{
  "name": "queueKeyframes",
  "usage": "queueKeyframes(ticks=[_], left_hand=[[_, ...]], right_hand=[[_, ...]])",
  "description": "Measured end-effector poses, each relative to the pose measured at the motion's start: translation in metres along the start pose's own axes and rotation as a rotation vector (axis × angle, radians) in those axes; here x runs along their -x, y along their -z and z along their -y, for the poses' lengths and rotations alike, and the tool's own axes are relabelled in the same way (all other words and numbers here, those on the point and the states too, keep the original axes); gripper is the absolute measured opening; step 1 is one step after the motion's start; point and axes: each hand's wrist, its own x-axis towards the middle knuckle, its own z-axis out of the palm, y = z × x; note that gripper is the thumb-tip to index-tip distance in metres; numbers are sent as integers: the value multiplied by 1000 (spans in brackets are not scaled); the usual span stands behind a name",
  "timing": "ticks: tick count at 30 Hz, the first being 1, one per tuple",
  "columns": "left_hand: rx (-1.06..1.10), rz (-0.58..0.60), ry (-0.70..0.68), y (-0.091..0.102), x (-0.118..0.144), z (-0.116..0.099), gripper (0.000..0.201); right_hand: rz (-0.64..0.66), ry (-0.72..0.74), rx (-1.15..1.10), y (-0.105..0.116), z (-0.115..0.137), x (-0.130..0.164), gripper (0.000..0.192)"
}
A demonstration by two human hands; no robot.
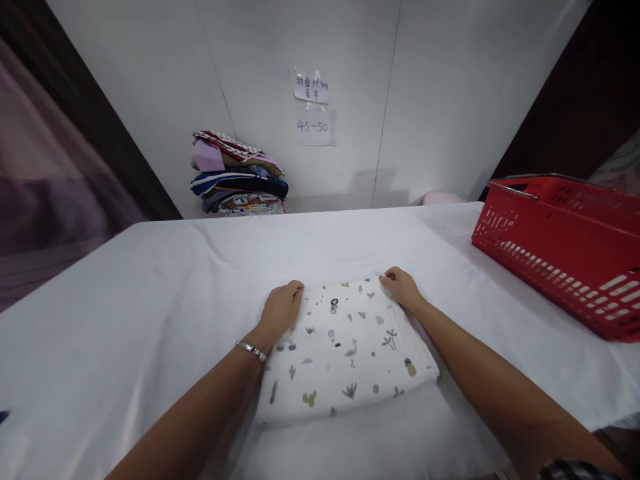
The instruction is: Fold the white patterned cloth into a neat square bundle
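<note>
A white cloth [350, 353], printed with flamingos, cacti and pineapples, lies folded into a flat rectangle on the white-covered table [125, 320]. My left hand [283, 307] pinches its far left corner; a silver bracelet circles that wrist. At the far right corner, the fingers of my right hand [401, 288] are closed on the cloth's edge. The near edge of the cloth faces me and is held by neither hand.
On the right side of the table stands a red plastic basket [555, 247] with a metal handle. Beyond the far edge, a stack of folded fabrics [240, 177] rests by the wall. Two paper signs [315, 127] hang there. Pink sheer fabric [50, 167] drapes at the left.
</note>
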Motion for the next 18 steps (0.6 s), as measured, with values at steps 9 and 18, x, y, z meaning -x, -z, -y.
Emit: queueKeyframes(ticks=[9, 18], left_hand=[[-98, 157, -386, -13, 22, -59, 57], [-156, 197, -415, -28, 22, -54, 58]], right_hand=[[67, 82, 168, 11, 8, 2, 27], [468, 628, 152, -26, 84, 98, 77]])
